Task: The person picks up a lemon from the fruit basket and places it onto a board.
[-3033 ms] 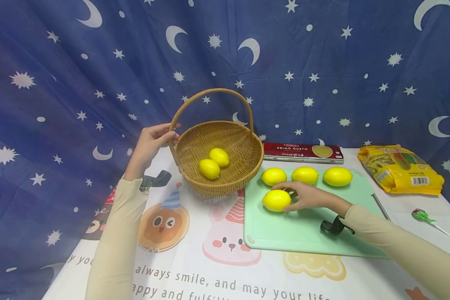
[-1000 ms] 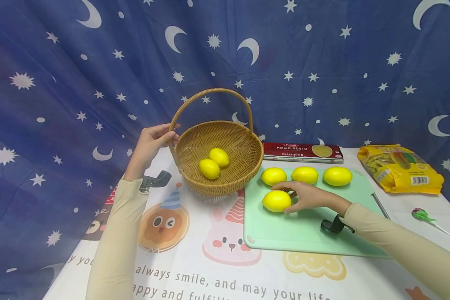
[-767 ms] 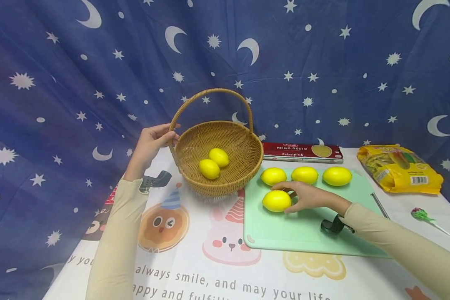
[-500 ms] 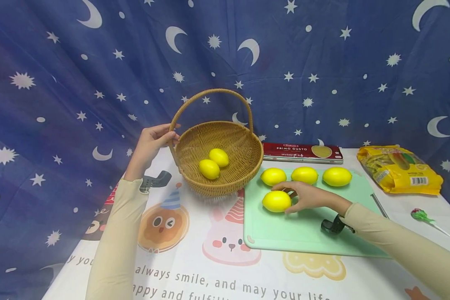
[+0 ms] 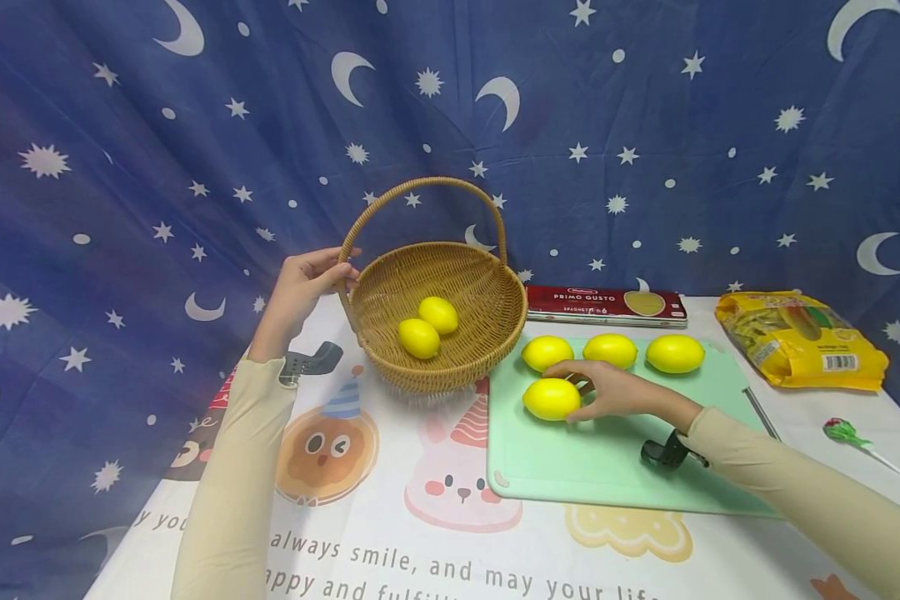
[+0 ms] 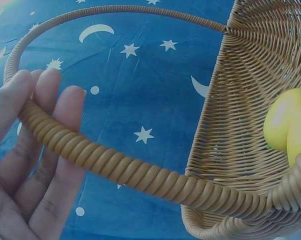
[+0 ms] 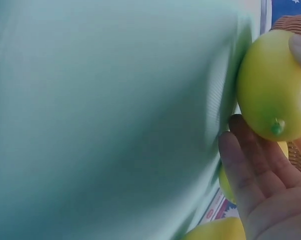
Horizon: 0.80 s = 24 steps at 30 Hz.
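Lemon [image 5: 552,399] — the lowest in the frame of the four at the board — is held at the centre right of the head view by the right hand [image 5: 607,390], over the pale green board [image 5: 600,462]; whether it touches the board cannot be told. It is pinched between thumb and fingers, with the hand only partly closed. In the right wrist view a green stem tip [image 7: 277,126] is revealed on the fruit, a detail not seen in the head view, and the outer fingers [image 7: 243,170] are shown nearly straight, below it in the frame.

At the centre of the head view, the wicker basket [image 5: 457,275] is steadied by its handle [image 5: 435,181], which is gripped at its left side by the left hand [image 5: 307,279]. That grip is better shown in the left wrist view: the fingers are passed behind the handle, loosely curled, with the thumb near their tips.

Two lemons [image 5: 438,315] are contained in the basket, touching. Three more lemons [image 5: 609,351] are lined up along the board's upper edge. The spaghetti pack [image 5: 606,305], yellow bag [image 5: 802,337] and lollipop [image 5: 843,431] — all on the table [image 5: 390,533] — are shown whole only in the head view.
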Available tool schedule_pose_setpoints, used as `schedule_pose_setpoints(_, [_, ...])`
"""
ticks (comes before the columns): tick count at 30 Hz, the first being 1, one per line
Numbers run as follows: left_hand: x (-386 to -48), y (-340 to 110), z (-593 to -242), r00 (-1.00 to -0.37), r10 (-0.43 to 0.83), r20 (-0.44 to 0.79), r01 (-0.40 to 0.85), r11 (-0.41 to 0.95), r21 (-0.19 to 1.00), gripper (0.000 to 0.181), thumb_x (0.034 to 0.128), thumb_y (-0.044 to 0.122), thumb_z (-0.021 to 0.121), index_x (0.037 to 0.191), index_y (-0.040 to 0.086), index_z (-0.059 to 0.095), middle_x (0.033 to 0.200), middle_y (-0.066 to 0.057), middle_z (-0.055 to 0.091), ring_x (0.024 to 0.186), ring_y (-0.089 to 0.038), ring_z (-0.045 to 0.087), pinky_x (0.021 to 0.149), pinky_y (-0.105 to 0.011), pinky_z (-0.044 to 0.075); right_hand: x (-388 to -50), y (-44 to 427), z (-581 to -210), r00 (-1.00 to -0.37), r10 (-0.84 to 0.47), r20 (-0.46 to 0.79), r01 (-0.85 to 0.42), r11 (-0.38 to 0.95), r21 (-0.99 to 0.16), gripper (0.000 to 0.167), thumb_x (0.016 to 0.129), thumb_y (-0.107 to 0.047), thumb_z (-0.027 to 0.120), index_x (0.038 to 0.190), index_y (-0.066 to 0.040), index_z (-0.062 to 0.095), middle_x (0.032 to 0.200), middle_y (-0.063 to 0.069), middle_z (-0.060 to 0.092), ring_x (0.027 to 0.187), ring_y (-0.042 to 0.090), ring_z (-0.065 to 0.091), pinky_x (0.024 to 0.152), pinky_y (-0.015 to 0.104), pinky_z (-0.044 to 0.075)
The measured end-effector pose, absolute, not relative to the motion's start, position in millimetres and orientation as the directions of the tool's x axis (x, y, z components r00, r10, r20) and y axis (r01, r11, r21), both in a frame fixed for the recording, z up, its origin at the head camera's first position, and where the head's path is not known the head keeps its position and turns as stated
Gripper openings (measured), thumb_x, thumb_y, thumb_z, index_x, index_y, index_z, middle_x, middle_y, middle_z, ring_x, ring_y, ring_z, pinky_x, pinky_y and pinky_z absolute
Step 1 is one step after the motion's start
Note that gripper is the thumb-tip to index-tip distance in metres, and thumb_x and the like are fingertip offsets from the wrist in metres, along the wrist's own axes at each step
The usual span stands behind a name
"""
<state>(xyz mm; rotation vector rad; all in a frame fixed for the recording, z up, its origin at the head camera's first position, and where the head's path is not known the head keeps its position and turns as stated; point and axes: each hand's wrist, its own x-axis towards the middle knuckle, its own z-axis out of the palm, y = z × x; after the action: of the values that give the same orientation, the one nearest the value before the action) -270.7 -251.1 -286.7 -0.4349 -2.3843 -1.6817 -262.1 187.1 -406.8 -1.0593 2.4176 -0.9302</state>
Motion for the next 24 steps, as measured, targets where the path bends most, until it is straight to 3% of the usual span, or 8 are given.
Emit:
schedule_pose_setpoints(13, [-271.4,-251.4,-286.5,-0.936,0.133,0.327,0.352,0.298,0.887,0.039,0.0918,0.017,0.06,0.124,-0.004,0.058,0.079,0.013,0.069,0.073,-0.004,0.067,0.078,-0.017,0.054,-265.0,194.3,-391.0,-0.628,-0.777,-0.037,-0.533,0.464,-0.708,0.065,0.078,-0.02,0.077,0.131,0.002,0.047,0.131,0.021,0.053,0.111,0.035,0.058,0.089,0.039,0.054])
schedule_pose_setpoints(24, [-272.0,-251.3,-286.2,-0.936,0.134,0.327,0.352,0.296,0.888,0.035,0.0918,0.017,0.06,0.121,-0.001,0.061,0.078,0.014,0.068,0.073,-0.004,0.067,0.078,-0.019,0.054,-282.5,184.9,-331.1,-0.629,-0.777,-0.022,-0.56,0.472,-0.682,0.066,0.077,-0.013,0.077,0.134,0.0,0.045,0.132,0.021,0.052,0.116,0.039,0.055,0.095,0.051,0.048])
